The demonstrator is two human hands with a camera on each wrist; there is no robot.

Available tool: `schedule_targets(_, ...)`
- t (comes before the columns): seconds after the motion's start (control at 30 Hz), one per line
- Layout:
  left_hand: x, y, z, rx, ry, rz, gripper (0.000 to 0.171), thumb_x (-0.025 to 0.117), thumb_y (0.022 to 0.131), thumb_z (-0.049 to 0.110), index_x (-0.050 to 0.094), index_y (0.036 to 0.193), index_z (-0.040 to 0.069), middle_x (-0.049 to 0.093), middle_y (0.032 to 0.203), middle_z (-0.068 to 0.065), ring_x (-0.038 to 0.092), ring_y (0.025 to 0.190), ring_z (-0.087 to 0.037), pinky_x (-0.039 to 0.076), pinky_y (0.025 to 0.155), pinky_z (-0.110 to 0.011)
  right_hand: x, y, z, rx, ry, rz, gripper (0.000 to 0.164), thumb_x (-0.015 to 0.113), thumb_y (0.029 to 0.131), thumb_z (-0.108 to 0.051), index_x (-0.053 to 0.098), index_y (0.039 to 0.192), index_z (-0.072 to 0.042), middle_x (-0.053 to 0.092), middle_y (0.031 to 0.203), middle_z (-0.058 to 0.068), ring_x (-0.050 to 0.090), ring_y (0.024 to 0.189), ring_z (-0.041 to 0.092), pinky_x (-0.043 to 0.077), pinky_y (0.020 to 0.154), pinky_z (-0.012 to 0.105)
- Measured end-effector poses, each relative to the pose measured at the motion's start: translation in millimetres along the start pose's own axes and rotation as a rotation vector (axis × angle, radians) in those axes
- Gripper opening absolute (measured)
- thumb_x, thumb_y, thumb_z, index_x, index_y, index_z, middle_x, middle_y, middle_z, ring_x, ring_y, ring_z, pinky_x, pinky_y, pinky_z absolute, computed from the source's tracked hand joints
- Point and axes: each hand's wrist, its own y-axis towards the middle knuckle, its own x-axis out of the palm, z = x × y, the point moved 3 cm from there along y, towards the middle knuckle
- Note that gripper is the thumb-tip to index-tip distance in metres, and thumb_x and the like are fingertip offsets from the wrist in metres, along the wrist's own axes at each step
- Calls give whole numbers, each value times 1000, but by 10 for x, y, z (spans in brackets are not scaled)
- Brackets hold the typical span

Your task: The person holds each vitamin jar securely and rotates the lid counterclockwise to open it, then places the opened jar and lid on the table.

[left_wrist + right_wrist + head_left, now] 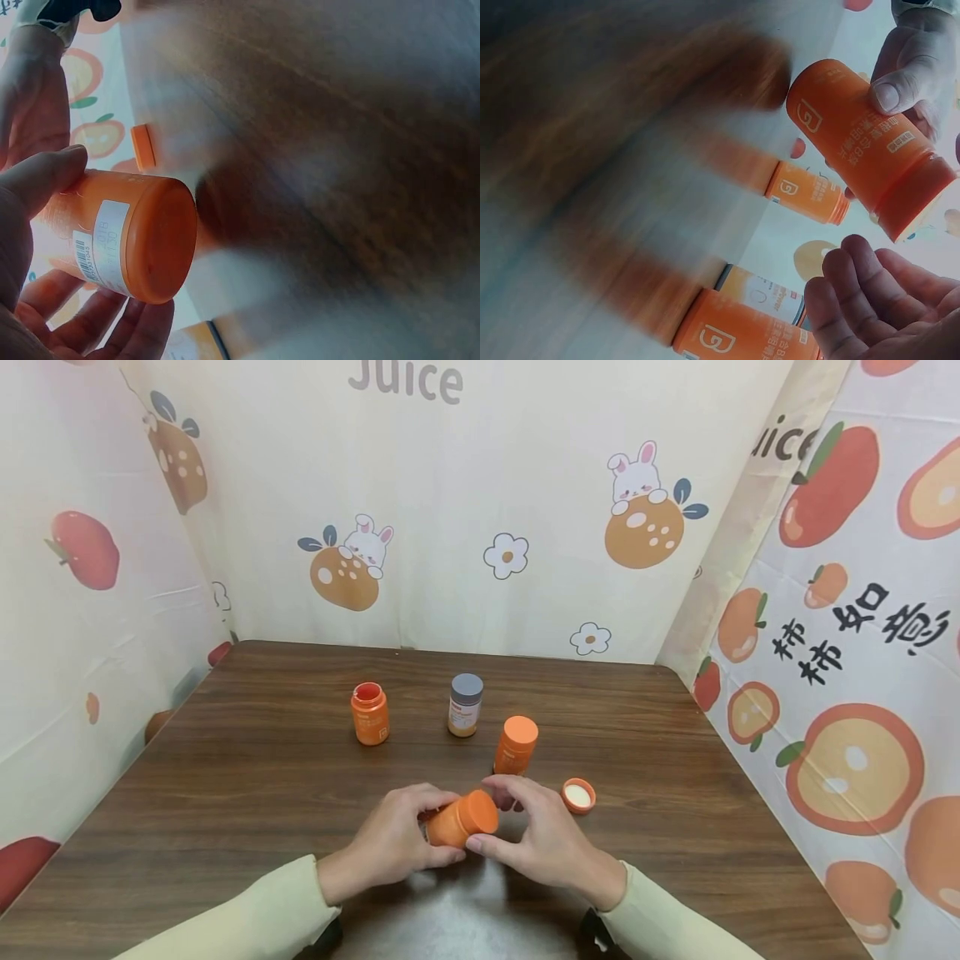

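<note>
My left hand [397,835] grips an orange supplement bottle [447,827] round its body, thumb on one side and fingers on the other. The bottle is tilted, with its orange cap [480,812] pointing right and up, above the table. A white barcode label [112,244] shows near its base in the left wrist view. Close around the cap is my right hand [543,835], fingers spread and bent loosely. In the right wrist view its fingers [862,289] stand apart from the cap; whether the thumb touches it I cannot tell.
An uncapped orange bottle [370,718] stands at the back left of the brown wooden table [247,760]. A grey-lidded jar [465,706] and a capped orange bottle [516,745] stand farther right. By my right hand lies an upturned orange cap [578,796] with white lining.
</note>
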Motion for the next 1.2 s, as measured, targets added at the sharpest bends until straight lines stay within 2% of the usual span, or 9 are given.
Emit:
schedule_targets(0.17,16,-7,1,-1,27,-10,52,97,68,28,77,115,21,68,99,15,59,85,-5,54,76,-33,17,3,-14,2,-9,4,60,84,83,-48,67,125,-9,66,99,-12,64,85,14,54,75,33)
schedule_targets(0.33,22,-8,7,11,58,-16,53,97,68,30,77,116,21,68,100,16,59,87,-4,51,76,-31,30,12,-20,17,3,-10,51,83,84,-48,69,119,-14,68,102,-13,61,83,10,55,71,35)
schedule_targets(0.53,27,-3,14,19,69,-16,52,97,68,31,77,115,23,67,98,17,58,83,-4,49,74,-28,33,18,-22,15,11,-12,41,83,85,-47,70,113,-19,66,98,-14,61,79,14,53,68,31)
schedule_targets(0.93,9,6,-3,21,82,-38,53,97,69,33,76,117,23,69,101,15,59,84,-3,50,73,-28,22,26,-32,-18,15,-17,39,83,86,-41,70,115,-17,64,95,-14,61,78,19,53,68,34)
schedule_targets(1.2,11,-2,-15,20,96,-45,54,96,70,35,76,119,23,70,104,14,60,85,-3,51,74,-30,18,36,-31,-44,16,-30,41,83,86,-40,69,118,-18,66,100,-14,58,83,6,54,70,35)
